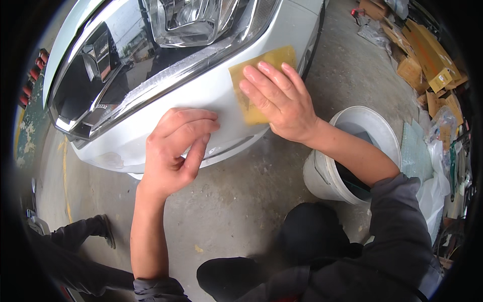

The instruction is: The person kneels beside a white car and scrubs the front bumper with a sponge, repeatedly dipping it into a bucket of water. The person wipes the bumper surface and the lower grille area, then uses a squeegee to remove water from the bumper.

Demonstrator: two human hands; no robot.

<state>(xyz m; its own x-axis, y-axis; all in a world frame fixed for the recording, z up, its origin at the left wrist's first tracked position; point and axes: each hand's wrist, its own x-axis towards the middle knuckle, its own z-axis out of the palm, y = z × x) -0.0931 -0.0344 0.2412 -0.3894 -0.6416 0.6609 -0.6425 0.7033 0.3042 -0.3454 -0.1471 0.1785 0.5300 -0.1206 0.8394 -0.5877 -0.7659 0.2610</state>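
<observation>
A white car's front bumper curves below its clear headlight. My right hand lies flat over a yellow-brown sheet, apparently sandpaper, holding it against the bumper's painted surface. Its fingers look wet. To the left, my left hand is at the bumper with bent fingers and the thumb below them. Nothing shows in its grasp, and I cannot tell whether the fingertips touch the paint. A dull, discoloured patch marks the bumper's lower left part.
A white plastic bucket with dark contents stands under my right forearm. Cardboard boxes and plastic wrap line the right side. Another person's leg is at lower left on the concrete floor.
</observation>
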